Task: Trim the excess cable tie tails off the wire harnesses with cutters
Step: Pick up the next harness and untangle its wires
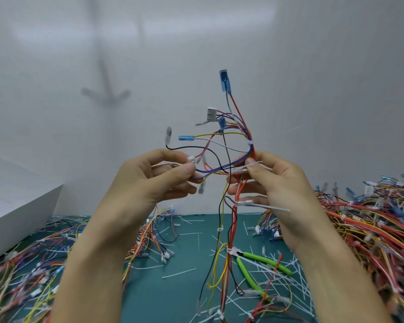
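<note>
Done so far: cut tails (179, 273) lay scattered across the green mat (189, 297) far below both grips, so a good share of the trimming looked finished.
Left to do: the held harness (235, 215) carried at least two uncut ties. The upper tail (257, 162) sat right at the right-hand grip, and the lower tail (274, 207) stuck out rightward just beneath it.
Lower ties: those further down the trunk, well under the grip, looked cropped short, though they were too small to be sure.
Heaps: the right pile (371, 229) lay beside and below the right grip, and the left pile (33, 264) well below the left one. Which pile was trimmed could not be told.
Cutters (266, 261): they lay on the mat well beneath the right grip, in neither hand, so by my judgement they needed picking up before any cut.
Left hand (154, 178): it was raised, with thumb and forefinger pinching a white connector (191, 159) on a branch drawn out leftward from the trunk.
Right hand (280, 183): it was raised level with the left, thumb and forefinger pinching the trunk at the upper tie, the other fingers loosely curled beneath.
Harness position: it hung in the air between the grips. Its branches fanned above them, topped by a blue terminal (224, 80), and the trunk dangled down to the mat.
</note>
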`<control>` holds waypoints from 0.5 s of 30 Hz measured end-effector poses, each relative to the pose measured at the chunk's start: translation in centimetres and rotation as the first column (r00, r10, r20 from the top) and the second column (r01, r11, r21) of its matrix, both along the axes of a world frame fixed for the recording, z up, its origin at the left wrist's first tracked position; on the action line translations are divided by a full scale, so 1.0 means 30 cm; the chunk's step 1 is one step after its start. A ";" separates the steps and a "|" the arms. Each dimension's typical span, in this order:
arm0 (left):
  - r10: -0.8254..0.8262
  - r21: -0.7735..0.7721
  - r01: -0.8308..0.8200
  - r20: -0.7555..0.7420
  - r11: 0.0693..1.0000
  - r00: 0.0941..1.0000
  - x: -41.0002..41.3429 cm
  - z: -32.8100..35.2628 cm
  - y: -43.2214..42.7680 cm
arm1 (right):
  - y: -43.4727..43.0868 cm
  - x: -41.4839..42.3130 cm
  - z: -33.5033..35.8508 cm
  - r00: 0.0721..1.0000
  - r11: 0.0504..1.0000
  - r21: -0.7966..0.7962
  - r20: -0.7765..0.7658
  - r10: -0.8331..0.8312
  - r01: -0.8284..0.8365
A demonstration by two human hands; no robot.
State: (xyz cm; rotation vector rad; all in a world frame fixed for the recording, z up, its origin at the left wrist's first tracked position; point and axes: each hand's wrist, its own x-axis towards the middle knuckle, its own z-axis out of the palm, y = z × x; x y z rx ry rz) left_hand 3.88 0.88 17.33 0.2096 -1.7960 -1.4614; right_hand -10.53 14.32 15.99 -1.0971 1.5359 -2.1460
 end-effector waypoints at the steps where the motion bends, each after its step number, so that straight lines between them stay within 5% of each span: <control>1: -0.008 -0.004 0.008 0.001 1.000 1.000 0.000 0.002 0.006 | 0.000 0.001 0.000 1.000 1.000 -0.003 0.004 -0.003 0.003; 15: 0.114 -0.015 -0.115 -0.017 0.993 0.993 -0.010 -0.004 0.013 | 0.003 0.001 0.006 1.000 0.999 -0.048 0.020 -0.007 0.008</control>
